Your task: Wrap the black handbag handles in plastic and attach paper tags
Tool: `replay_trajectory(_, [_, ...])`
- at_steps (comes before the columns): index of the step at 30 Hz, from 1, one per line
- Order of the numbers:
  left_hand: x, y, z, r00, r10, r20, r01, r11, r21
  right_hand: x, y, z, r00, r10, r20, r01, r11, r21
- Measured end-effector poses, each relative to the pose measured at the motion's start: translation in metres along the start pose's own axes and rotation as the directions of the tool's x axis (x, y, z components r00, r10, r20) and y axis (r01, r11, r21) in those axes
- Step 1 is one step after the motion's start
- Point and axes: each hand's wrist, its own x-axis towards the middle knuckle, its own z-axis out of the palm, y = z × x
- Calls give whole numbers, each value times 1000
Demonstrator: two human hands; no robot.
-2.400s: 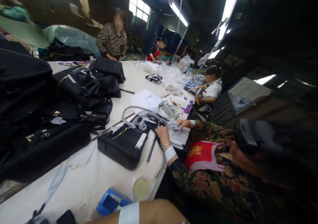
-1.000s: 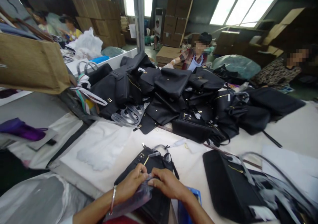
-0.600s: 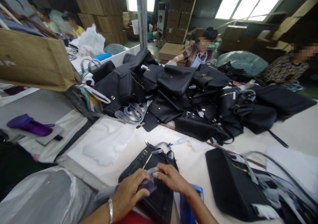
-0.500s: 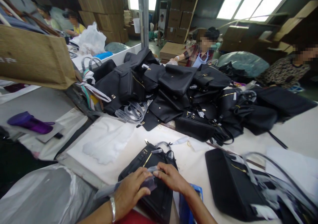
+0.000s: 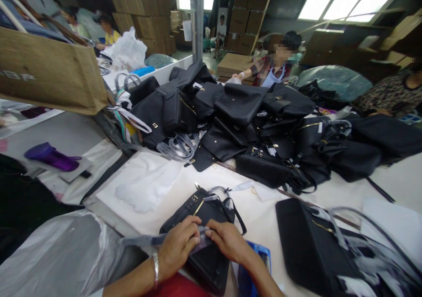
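Note:
A black bag (image 5: pixel 211 268) with gold zips and a buckle lies on the white table in front of me. Over it, my left hand (image 5: pixel 180 246), with a silver bracelet at the wrist, is closed on a strap wrapped in clear plastic (image 5: pixel 141 240). That strap trails out to the left past the hand. From the other side my right hand (image 5: pixel 227 240) pinches the plastic between thumb and fingers, close to the left fingertips. The fingers partly hide what lies inside the wrap. Under my right forearm sits a blue plastic container (image 5: pixel 266 258), mostly covered.
A heap of black bags (image 5: pixel 240 101) fills the table's far side. Another black bag (image 5: pixel 305 244) with wrapped straps lies at right. Grey plastic sheeting (image 5: pixel 66 253) bulges at lower left, below a purple bottle (image 5: pixel 54 157). A co-worker (image 5: pixel 280 64) stands behind the heap.
The whole view has shifted slightly to the right. Both hands keep their grip on the wrapped strap, and its trailing end at the left lies a little straighter.

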Motion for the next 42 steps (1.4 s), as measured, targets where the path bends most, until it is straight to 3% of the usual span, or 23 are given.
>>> replay_trajectory(9, [14,6,11,990,-129,-56,123,988,-97,-3,-11,-9,992,-107,72,118,977,-177])
replay_trajectory(15, [12,-5,9,967,-241,-86,233,967,-99,-8,-4,-18,995,-57,85,71,982,-175])
replay_trajectory(22, [7,-11,-2,961,-277,-26,277,961,-16,-5,12,-41,985,-79,152,120,952,-281])
replay_trajectory(28, [-8,-6,-6,948,-310,-73,307,950,-53,3,0,-36,974,-164,156,200,947,-251])
replay_trajectory(35, [-27,13,-19,962,-272,-5,270,956,-119,0,-11,-41,956,-230,184,254,960,-116])
replay_trajectory(42, [-30,16,-16,937,-350,8,341,907,-248,-2,-25,-48,937,-283,204,331,906,-265])
